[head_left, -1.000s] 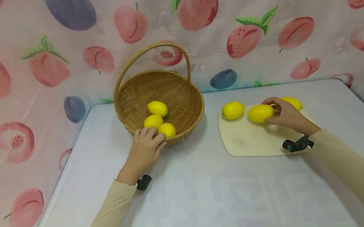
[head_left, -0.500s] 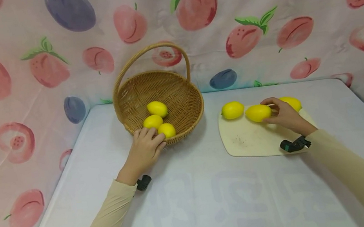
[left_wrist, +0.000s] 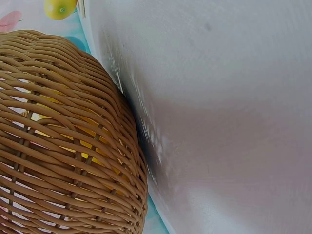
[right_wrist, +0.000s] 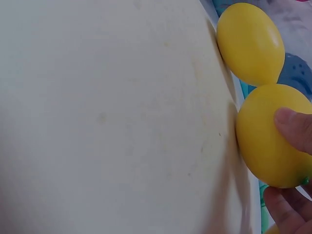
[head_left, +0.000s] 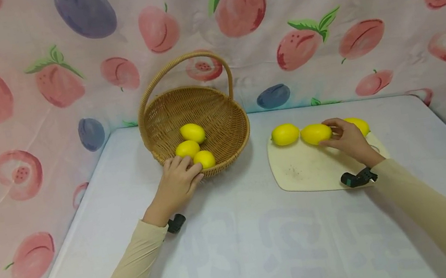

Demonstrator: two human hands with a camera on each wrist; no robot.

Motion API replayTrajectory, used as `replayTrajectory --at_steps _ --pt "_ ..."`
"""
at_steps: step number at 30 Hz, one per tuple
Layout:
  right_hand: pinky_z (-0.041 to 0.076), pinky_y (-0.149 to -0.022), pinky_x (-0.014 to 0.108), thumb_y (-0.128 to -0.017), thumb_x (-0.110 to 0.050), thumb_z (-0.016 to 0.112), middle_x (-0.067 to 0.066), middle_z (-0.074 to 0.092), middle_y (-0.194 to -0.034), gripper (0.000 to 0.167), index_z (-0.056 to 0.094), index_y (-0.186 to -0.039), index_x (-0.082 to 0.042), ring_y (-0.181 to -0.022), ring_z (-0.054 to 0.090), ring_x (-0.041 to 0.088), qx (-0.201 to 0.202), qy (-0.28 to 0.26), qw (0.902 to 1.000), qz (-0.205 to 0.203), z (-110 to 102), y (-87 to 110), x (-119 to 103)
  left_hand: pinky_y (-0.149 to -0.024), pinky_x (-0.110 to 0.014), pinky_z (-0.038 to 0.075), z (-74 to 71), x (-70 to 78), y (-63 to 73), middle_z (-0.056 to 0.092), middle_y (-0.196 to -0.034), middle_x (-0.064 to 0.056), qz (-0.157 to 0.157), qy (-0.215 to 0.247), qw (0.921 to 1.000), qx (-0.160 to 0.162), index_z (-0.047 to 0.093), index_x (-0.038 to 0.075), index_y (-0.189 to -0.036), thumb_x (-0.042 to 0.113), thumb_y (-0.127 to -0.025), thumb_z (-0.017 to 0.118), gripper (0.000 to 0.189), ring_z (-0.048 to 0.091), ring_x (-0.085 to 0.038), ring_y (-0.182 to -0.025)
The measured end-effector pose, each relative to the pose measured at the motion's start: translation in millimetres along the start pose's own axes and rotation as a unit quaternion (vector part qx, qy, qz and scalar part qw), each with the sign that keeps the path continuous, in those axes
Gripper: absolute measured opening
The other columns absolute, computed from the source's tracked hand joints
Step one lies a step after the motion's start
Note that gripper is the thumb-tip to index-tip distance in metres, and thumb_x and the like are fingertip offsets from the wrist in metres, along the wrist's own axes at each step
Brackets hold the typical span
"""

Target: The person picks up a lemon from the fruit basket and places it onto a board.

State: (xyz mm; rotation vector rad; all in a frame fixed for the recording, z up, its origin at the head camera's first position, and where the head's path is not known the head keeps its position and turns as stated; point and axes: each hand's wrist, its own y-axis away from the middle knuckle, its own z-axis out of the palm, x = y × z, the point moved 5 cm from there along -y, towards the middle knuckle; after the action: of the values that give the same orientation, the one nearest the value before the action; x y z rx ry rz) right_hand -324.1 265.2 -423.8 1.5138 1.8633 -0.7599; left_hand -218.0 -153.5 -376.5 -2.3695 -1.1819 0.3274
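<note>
A wicker basket [head_left: 218, 110] with an arched handle tilts toward me on the table, several lemons apart from it. My left hand [head_left: 178, 177] grips its front rim, fingers hooked over the edge. Three lemons [head_left: 193, 134] lie inside near those fingers. From the left wrist view, the basket's woven outside [left_wrist: 63, 141] fills the left half, and yellow shows through the gaps. On a cream cutting board [head_left: 307, 174], my right hand [head_left: 350, 138] pinches a lemon [head_left: 315, 134] between thumb and fingers. Its tip meets another lemon [head_left: 285, 134]. A third lemon [head_left: 358, 126] sits partly hidden behind the hand.
The white-covered table [head_left: 241, 253] stretches in front of the basket and board. A fruit-print cloth [head_left: 195, 21] hangs at the back and sides. Each wrist wears a small black camera, such as the right camera [head_left: 358, 178].
My right hand has moved the pinched lemon slightly left and back, up against the lemon at the board's left corner. The left hand and basket have stayed in place.
</note>
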Motion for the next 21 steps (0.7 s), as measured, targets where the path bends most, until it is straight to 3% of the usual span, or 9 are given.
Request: replayTrajectory --at_steps 10,21 --pt "0.040 -0.096 0.042 -0.086 -0.016 0.069 0.027 0.041 -0.139 0.060 0.040 -0.135 0.004 -0.126 0.045 0.043 0.010 -0.002 0.9999 0.003 0.2 -1.3 -0.5 -0.081 -0.042 0.031 -0.6 0.5 -0.3 0.048 -0.085 -0.006 -0.002 0.003 1.0000 -0.005 0.054 0.014 -0.088 0.022 -0.092 0.058 0.010 0.042 -0.024 -0.083" --pt "0.038 -0.099 0.045 -0.085 -0.022 0.069 0.026 0.041 -0.139 0.065 0.038 -0.136 0.004 -0.127 0.044 0.042 0.006 -0.001 0.9998 0.016 -0.2 -0.5 -1.5 -0.079 -0.041 0.030 0.3 -0.1 -0.4 0.045 -0.083 -0.005 0.000 0.004 1.0000 0.000 0.053 0.014 -0.087 0.023 -0.091 0.059 0.011 0.040 -0.023 -0.082"
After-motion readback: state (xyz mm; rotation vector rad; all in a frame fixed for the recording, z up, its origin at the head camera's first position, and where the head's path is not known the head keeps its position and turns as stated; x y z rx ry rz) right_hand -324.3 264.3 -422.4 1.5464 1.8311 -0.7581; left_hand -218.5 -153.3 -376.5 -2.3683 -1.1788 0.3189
